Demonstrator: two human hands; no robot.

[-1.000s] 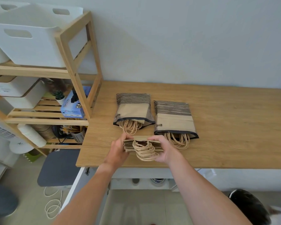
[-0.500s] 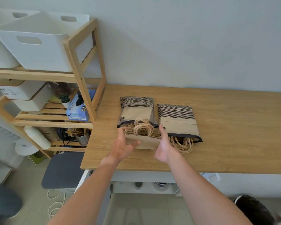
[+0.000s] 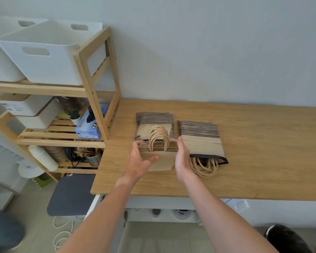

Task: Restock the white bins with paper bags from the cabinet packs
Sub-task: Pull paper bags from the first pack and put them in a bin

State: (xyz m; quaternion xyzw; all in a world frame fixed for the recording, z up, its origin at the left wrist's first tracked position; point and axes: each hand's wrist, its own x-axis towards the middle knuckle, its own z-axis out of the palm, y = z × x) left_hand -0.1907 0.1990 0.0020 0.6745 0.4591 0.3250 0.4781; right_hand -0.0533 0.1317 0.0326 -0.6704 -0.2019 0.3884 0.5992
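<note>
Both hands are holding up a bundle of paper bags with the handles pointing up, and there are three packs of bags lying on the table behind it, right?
Not quite. The head view shows two packs on the table, not three: the left pack and the right pack. The rest is right: the left hand and right hand hold the bundle of paper bags, handles pointing up.

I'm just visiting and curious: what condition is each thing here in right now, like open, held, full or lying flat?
Bag stack: upright on the table, held between both hands, handles up.
Left hand: gripping the stack's left side.
Right hand: pressed flat on its right side.
Left pack: lying flat, partly hidden behind the stack.
Right pack: lying flat, open, handles spilling out.
White bin: on the top shelf, contents not visible.
</note>
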